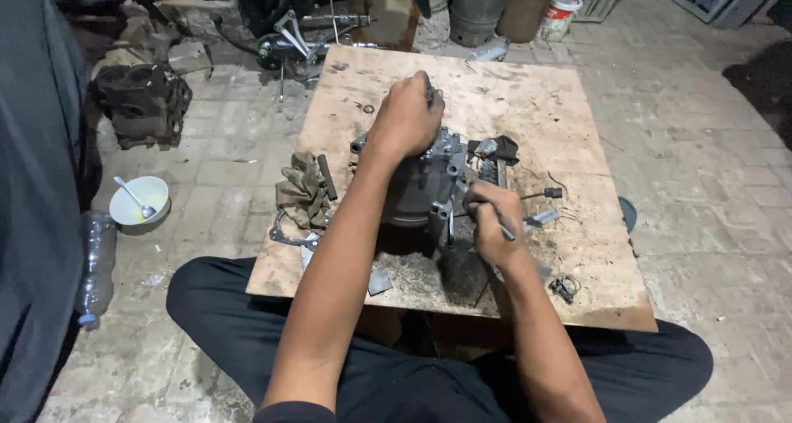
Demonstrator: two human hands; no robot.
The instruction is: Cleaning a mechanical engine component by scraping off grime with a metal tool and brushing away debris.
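Right hand (492, 217) fingers pinch a thin tool (505, 231); left hand (407, 118) fingers curl over the grey metal housing (425, 188).

One wooden board (528, 109), one metal housing (425, 188), one bowl (139, 200), one spoon (134, 195), perhaps two plastic bottles (95, 266).

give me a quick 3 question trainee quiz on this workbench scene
1. True or false: the left hand rests on top of the metal housing.
2. What lies on the board just left of the housing? A) cloth glove B) hammer C) paint can
3. What sits in the white bowl on the floor?

Key: 1 true. 2 A, the glove. 3 a spoon. Note: the right hand grips a thin tool at the housing's right side.
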